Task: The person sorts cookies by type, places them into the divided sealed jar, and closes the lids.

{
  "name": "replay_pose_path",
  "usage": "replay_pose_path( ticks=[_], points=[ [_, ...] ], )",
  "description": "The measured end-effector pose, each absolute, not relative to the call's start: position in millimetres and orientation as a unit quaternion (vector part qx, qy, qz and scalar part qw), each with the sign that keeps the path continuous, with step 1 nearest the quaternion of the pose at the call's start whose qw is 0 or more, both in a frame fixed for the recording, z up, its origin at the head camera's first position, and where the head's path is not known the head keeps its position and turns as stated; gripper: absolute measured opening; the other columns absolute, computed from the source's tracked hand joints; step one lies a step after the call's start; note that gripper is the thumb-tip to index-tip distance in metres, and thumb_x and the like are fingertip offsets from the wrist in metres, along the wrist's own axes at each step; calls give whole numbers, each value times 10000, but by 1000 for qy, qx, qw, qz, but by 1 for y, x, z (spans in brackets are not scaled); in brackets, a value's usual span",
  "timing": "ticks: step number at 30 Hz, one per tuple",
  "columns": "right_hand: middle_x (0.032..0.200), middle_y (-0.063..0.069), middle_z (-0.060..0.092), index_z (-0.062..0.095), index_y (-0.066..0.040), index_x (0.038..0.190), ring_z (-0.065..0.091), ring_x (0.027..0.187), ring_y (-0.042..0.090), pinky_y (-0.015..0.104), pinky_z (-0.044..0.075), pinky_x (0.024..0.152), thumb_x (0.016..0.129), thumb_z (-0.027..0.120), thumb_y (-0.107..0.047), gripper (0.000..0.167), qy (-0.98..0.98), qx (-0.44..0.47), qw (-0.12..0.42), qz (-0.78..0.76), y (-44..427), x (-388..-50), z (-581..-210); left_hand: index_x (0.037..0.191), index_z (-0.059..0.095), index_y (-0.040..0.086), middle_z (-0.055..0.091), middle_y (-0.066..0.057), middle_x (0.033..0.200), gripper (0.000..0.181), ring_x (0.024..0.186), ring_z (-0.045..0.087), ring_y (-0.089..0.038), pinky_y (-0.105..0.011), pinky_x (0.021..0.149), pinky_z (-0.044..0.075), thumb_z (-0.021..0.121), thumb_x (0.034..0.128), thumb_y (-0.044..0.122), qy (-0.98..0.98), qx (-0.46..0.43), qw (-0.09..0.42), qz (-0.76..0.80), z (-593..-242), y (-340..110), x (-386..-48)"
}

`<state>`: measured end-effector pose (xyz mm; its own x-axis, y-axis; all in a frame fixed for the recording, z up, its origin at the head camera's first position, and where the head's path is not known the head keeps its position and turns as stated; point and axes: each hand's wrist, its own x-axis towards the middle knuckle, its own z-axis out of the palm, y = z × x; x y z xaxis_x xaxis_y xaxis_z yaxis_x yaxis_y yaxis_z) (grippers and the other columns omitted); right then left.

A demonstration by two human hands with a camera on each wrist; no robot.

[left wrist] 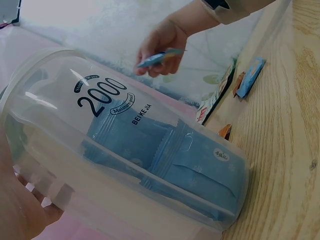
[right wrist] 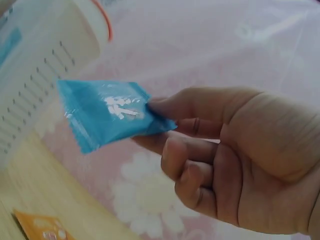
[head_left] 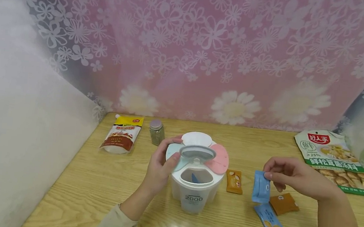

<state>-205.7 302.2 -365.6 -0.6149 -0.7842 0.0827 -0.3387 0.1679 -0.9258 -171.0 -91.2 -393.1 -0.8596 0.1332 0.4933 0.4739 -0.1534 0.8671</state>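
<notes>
My left hand (head_left: 160,164) holds the left side of a white and clear storage container (head_left: 193,198), its thumb on the top near the pale-blue lid. The front compartment's grey lid (head_left: 198,152) stands raised, and blue packets (left wrist: 205,170) show through the clear wall in the left wrist view. Off to the right, my right hand (head_left: 297,177) pinches a small blue snack packet (right wrist: 107,112) by one end between thumb and fingers, above the table. Below it lie another blue packet (head_left: 269,220) and a brown packet (head_left: 284,203). A second brown packet (head_left: 234,181) lies beside the container.
At the back left, a yellow, white and brown pouch (head_left: 121,135) lies near a small jar (head_left: 156,132) with a purplish cap. A large green and white food bag (head_left: 338,161) lies at the right. A floral curtain (head_left: 207,57) hangs behind the wooden table (head_left: 95,189).
</notes>
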Motion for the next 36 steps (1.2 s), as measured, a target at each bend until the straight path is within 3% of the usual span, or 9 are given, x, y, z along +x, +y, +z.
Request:
replay_pose_path(
  ticks=[15,23,26,30,36],
  points=[
    [828,46,684,619,7,1086,646,674,193,340,565,567,927,430,234,335,700,-427,112,-561,264,-172,-334,1296,485,-58,471,-228,1464,364,1352,475,-157,-219,1073,434,533,977,109,-639,-239,121,-721,-394,-92,-173],
    [810,12,736,653,23,1011,690,680,154,280,562,588,898,498,236,287,704,-351,-44,-616,228,-146,-325,1299,479,-64,472,-237,1449,372,1339,482,-149,-219,1063,442,533,976,113,-640,-237,119,-721,-394,-92,-172],
    [841,48,758,658,62,1026,713,712,165,278,574,601,913,474,232,275,663,-331,-77,-667,215,-139,-324,1302,477,-60,467,-231,1462,374,1347,477,-156,-223,1070,438,531,976,116,-642,-237,116,-720,-393,-92,-171],
    [880,64,776,650,96,1041,734,750,172,288,590,630,933,455,215,252,639,-325,-93,-691,198,-132,-326,1307,479,-45,466,-212,1473,370,1356,473,-161,-227,1076,437,528,982,124,-645,-235,112,-718,-393,-92,-171],
    [888,-16,782,630,113,1024,747,769,152,319,603,641,952,494,156,160,681,-275,-103,-671,178,-124,-329,1305,479,-54,466,-227,1472,368,1347,479,-166,-227,1069,443,528,976,104,-640,-240,116,-721,-393,-92,-172]
  ],
)
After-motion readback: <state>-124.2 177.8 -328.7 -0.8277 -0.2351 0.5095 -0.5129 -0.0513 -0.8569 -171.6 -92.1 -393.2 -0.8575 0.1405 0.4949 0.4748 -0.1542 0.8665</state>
